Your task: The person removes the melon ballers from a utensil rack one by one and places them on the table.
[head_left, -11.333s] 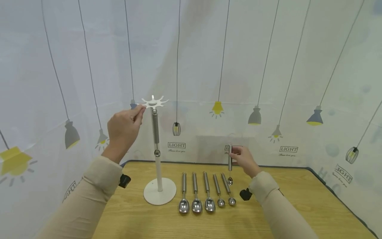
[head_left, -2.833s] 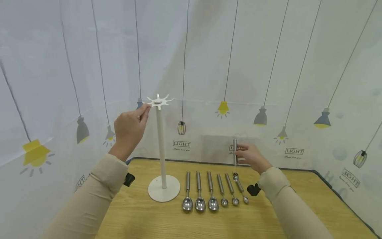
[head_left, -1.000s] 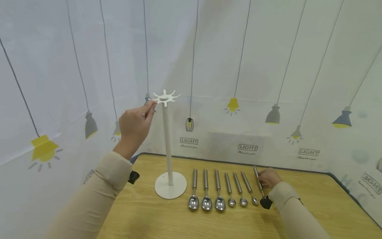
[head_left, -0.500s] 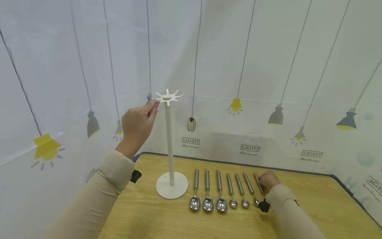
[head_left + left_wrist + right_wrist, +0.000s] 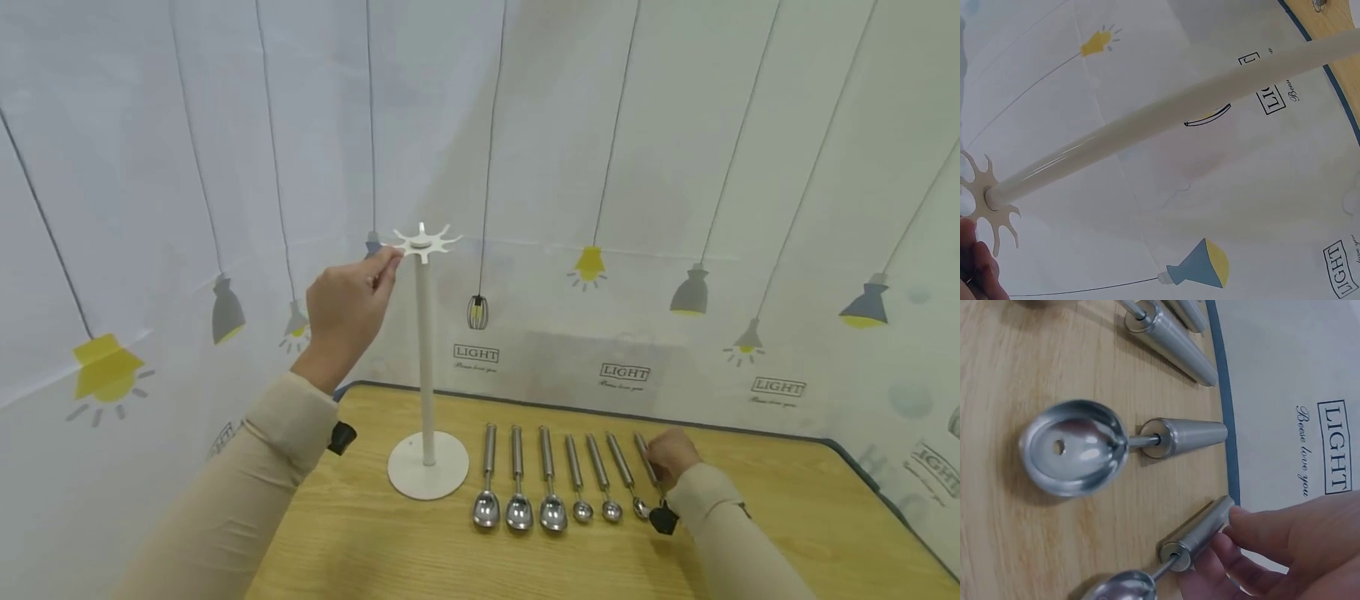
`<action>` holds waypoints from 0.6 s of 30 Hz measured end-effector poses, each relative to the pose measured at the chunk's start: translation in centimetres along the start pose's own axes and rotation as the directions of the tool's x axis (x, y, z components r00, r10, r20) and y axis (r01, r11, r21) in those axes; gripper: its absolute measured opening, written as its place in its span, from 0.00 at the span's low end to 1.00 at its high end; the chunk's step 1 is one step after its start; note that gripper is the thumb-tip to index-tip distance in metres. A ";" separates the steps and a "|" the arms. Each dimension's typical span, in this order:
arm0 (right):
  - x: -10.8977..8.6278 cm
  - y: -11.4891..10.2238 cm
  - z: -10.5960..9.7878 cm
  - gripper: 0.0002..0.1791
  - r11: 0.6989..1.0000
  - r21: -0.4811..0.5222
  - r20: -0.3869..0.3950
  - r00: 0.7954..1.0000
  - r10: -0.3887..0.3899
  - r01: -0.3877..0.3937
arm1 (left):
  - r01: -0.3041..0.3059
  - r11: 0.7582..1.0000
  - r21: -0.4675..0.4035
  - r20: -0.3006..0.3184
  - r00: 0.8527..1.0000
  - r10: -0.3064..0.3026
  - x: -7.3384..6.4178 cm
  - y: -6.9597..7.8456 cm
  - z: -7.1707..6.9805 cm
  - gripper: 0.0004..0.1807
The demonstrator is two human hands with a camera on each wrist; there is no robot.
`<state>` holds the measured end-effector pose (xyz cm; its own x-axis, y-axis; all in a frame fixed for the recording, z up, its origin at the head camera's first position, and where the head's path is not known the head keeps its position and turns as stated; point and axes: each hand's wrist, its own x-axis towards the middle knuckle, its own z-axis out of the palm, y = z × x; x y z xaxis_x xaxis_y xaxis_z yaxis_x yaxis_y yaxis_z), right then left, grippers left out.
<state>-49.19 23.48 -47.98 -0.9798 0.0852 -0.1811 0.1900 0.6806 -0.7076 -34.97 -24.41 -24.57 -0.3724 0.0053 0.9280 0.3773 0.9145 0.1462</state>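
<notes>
In the head view my left hand point(image 5: 348, 304) pinches one prong of the star-shaped top of a white hanging stand point(image 5: 426, 358); the left wrist view shows the prongs point(image 5: 997, 222) bare. My right hand point(image 5: 675, 454) is low at the right end of a row of steel scoops. It pinches the handle of a small melon baller point(image 5: 1197, 531), thumb near the handle's end and fingers under its side. The held baller's bowl lies close over the table, partly hidden in the head view by the wrist camera. Beside it lies another melon baller point(image 5: 1075, 447) with a hole in its bowl.
Three large scoops point(image 5: 518, 510) and two smaller round ballers point(image 5: 611, 510) continue the row leftward, handles toward the back. The stand's round base point(image 5: 408, 479) rests left of them on the wooden table point(image 5: 420, 554). A lamp-printed sheet point(image 5: 555, 167) hangs behind.
The baller hanging on the stand earlier is off it. My right hand has lowered the melon baller from midair to the row's right end and shifted it closer to its neighbour. Left hand keeps its pinch.
</notes>
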 end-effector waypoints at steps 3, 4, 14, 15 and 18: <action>-0.4 -0.1 -0.4 0.22 0.998 0.013 0.043 0.997 -0.057 0.056 | 0.005 1.000 0.000 -0.002 1.000 -0.005 0.2 -0.2 0.2 0.14; -0.5 -0.3 -0.6 0.24 0.997 0.029 0.061 0.995 -0.077 0.076 | 0.009 1.000 0.001 -0.004 1.000 -0.009 0.3 -0.3 0.2 0.14; -2.6 -3.3 -2.8 0.28 0.962 0.166 0.141 0.960 -0.242 0.218 | 0.027 0.998 0.048 -0.041 0.999 -0.025 0.7 -1.6 -0.2 0.13; -2.9 -3.6 -3.0 0.28 0.958 0.167 0.143 0.955 -0.258 0.234 | 0.028 0.998 0.053 -0.049 0.998 -0.025 0.7 -1.7 -0.4 0.13; -3.7 -4.3 -3.6 0.28 0.949 0.174 0.134 0.948 -0.288 0.264 | 0.003 0.998 0.069 -0.081 0.997 0.002 0.4 -1.8 -0.7 0.15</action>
